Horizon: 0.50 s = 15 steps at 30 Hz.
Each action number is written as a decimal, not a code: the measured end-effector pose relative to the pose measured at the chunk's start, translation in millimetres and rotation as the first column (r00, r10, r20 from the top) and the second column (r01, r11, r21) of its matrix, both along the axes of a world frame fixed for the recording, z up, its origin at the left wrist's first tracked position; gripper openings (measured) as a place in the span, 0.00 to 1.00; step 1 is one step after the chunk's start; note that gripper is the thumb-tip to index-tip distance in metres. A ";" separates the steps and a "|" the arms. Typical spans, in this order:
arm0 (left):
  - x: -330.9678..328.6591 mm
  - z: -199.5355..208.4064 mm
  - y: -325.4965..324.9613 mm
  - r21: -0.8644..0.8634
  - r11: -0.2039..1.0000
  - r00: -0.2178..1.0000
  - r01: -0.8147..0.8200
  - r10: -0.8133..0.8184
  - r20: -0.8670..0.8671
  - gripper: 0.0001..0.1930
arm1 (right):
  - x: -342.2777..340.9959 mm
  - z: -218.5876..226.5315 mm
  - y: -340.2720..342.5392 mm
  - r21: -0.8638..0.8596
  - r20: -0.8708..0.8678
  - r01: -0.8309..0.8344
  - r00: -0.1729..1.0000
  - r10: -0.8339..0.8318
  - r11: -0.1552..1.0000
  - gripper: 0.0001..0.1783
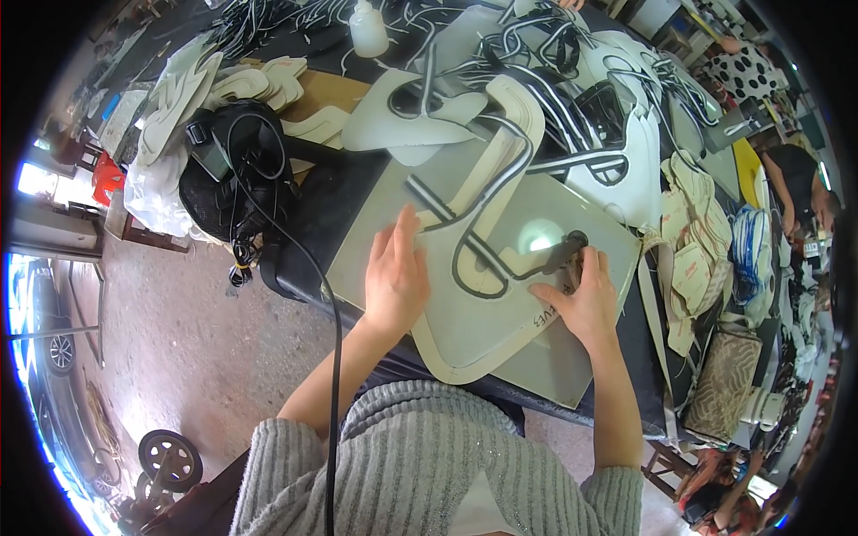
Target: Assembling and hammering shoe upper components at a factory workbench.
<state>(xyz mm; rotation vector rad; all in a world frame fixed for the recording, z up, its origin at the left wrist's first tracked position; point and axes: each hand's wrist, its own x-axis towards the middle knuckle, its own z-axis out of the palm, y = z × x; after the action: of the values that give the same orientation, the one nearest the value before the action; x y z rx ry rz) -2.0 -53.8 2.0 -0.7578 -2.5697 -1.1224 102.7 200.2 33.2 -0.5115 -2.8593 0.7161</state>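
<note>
Two hands work on a cream shoe-upper panel [483, 313] lying on the grey work board [572, 366]: left hand [395, 279] pressed flat, fingers spread, on the panel's left edge, right hand [583, 299] closed around a dark tool [559, 255] at its right edge, bare board showing beyond the panel's near corner.
</note>
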 end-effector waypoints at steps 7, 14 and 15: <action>9.9 27.1 -0.1 -0.033 0.983 0.960 0.182 -0.185 -0.212 0.25 | 0.3 -2.0 1.2 0.051 0.091 0.014 0.996 -0.018 0.999 0.45; 34.5 19.4 3.7 -0.453 0.653 0.765 0.607 -0.634 0.112 0.33 | -7.9 -7.7 6.5 -0.026 0.025 0.009 1.000 -0.009 1.000 0.44; 34.7 20.2 4.5 -0.450 0.645 0.758 0.617 -0.642 0.118 0.33 | -7.5 -8.1 7.5 0.027 -0.013 -0.019 1.000 0.019 0.999 0.46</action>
<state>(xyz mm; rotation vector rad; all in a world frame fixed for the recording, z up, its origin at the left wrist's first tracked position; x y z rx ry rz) 32.7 -49.3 22.2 -1.8949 -2.6061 -0.5662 95.3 207.7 25.1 -0.4748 -2.8609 0.6799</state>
